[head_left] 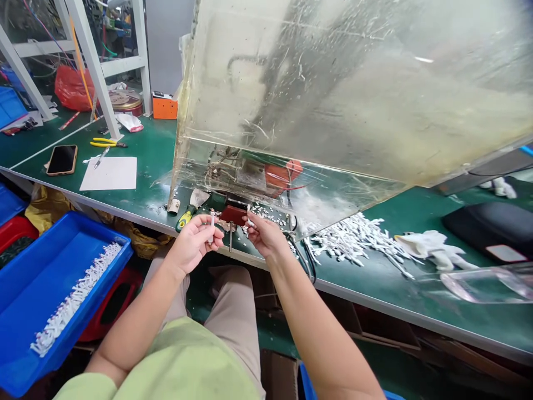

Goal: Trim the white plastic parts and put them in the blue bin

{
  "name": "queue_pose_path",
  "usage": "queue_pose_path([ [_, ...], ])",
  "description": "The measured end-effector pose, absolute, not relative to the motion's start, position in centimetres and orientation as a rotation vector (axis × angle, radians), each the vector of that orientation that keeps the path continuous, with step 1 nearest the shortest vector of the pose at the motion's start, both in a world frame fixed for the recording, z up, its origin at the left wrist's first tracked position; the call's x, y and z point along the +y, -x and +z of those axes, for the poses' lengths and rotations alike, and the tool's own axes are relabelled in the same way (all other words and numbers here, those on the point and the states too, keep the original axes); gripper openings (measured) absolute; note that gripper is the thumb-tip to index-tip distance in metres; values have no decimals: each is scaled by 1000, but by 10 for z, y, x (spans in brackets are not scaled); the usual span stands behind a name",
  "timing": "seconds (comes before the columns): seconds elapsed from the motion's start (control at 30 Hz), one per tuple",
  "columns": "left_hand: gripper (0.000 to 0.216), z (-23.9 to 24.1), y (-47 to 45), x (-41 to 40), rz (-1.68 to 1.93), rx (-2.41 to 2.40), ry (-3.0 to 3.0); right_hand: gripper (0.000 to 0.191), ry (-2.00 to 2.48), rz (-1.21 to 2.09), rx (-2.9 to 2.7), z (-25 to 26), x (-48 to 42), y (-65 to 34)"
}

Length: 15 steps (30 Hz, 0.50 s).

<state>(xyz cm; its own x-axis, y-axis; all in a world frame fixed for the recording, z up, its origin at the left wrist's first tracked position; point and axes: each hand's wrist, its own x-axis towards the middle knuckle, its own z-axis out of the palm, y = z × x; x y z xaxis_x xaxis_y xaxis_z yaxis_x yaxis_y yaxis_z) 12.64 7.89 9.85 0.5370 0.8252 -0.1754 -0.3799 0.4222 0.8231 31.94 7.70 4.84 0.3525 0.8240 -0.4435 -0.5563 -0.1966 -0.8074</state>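
Observation:
My left hand (192, 244) is closed, with a small white stick-shaped piece (212, 219) standing upright between thumb and fingers. To its right, my right hand (266, 236) pinches another small white piece (249, 210), whose shape is mostly covered by the fingertips. Both hands are at the front edge of the green bench, before a small machine with a dark red plate (233, 215) and a thin metal rod (231, 236). White fragments (270, 214) lie scattered around the machine. A clear plastic shield (333, 94) slants above the hands.
White pieces are heaped (353, 239) on the bench at right, near a white glove (433, 244). A blue bin (37, 266) at left holds a row of similar pieces. A scraper (191, 210), phone (62, 160), paper (109, 174) and yellow-handled pliers (106, 143) lie on the bench.

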Motion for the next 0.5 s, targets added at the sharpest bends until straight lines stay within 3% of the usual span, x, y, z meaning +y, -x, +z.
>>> queue_pose_path([
  [0.2, 32, 101, -124, 77, 829, 631, -803, 17, 1212, 1302, -217, 49, 80, -320],
  [0.5, 27, 101, -121, 66, 830, 673, -786, 25, 1309, 1332, -375, 60, 69, -323],
])
